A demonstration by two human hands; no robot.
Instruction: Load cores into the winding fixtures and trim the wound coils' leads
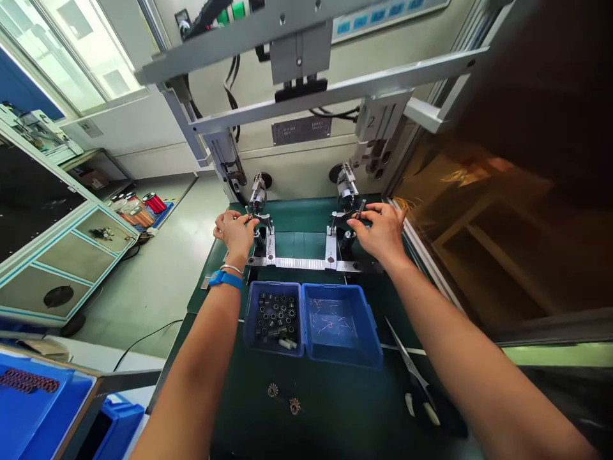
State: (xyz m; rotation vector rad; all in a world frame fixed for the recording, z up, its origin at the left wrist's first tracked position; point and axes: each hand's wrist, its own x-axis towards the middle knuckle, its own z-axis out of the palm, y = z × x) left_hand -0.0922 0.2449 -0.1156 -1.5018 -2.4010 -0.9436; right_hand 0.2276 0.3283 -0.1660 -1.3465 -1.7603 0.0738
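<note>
Left hand [234, 235]: you pinch a tiny part [249, 218] at the steel fixture [297, 263];
Right hand [379, 233]: you grasp a thin metal pin [360, 208], light and stiff; hold its shaft;

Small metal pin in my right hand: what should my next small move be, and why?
Probably lower the pin toward the metal clamp just beneath it: the right hand holds it right above that clamp, and the left hand is at the matching clamp.

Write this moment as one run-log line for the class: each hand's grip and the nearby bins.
left hand: grip at fixture clamp, held part unclear | right hand: grip on metal pin | blue bins: dark sleeves, thin pins
</note>
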